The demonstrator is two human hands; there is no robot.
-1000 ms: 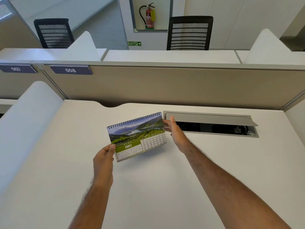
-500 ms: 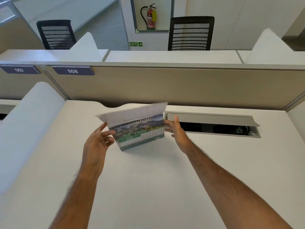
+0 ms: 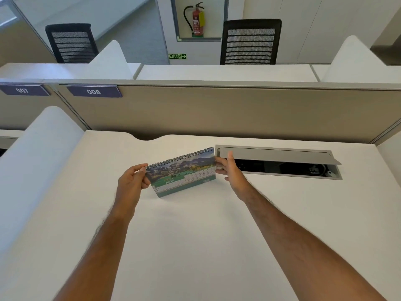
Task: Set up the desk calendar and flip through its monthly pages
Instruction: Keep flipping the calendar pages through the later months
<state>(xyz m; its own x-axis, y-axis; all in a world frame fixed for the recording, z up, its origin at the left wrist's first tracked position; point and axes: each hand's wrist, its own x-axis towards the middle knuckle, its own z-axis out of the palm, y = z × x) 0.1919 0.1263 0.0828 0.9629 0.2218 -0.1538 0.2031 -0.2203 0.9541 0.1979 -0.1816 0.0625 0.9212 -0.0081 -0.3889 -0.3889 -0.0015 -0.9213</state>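
One wide white laminate tabletop (image 3: 195, 246) fills most of the view, its far edge cut by a shallow curved notch left of centre. Behind that edge runs one long beige fabric partition (image 3: 227, 111) with a grey cap; two dark blue number plates hang on the partition line at its left, one reading 008 (image 3: 93, 91) and one reading 007 (image 3: 22, 90). Beyond it stand two black mesh-backed office chairs, one at the left (image 3: 70, 43) and one nearer the middle (image 3: 250, 41), and one red fire extinguisher (image 3: 197, 21) sits in a wall recess above a single green exit sign (image 3: 177, 56).

Set into the tabletop near the far edge, right of centre, is one grey metal cable hatch (image 3: 275, 156) with its lid tilted up over a dark opening.

One spiral-bound desk calendar (image 3: 184, 172) stands tent-like on the tabletop just left of the hatch, its wire binding on top and its front page showing a mountain landscape above a green band printed JUNE with date grids. It sits slightly askew, the right end farther back.

Two bare hands frame it. The left hand (image 3: 130, 181) pinches the calendar's upper left corner between thumb and curled fingers. The right hand (image 3: 230, 170) has its fingers stretched out and loosely spread, the tips touching the calendar's right edge; this hand covers the hatch's left end.
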